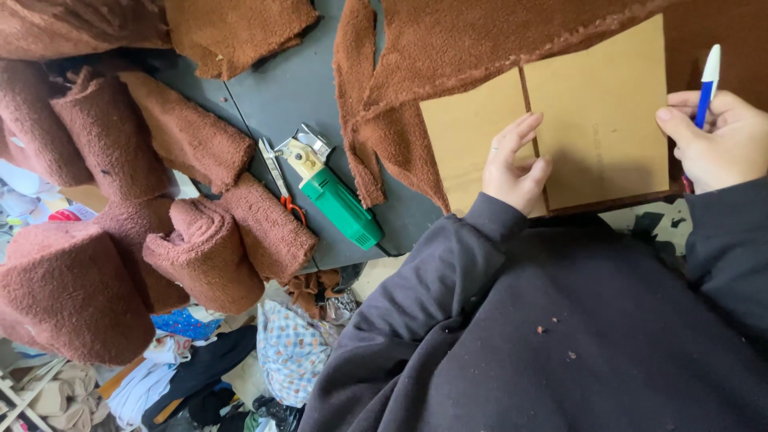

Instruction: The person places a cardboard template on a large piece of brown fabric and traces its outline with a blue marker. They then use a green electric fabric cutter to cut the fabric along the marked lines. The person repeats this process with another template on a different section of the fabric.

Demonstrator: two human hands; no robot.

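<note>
Two tan cardboard pattern pieces lie side by side on brown fleecy fabric (480,36) spread over a dark table (288,88). My left hand (516,164) rests on the left cardboard piece (460,132), fingers pressing near the seam between the two. The right cardboard piece (596,112) is larger. My right hand (712,140) grips a blue and white pen (707,84) held upright at that piece's right edge.
A green electric rotary cutter (336,200) and scissors with an orange handle (280,180) lie on the table to the left. Rolled brown fleece pieces (200,248) pile at the left edge. Mixed cloth scraps (288,352) lie below on the floor.
</note>
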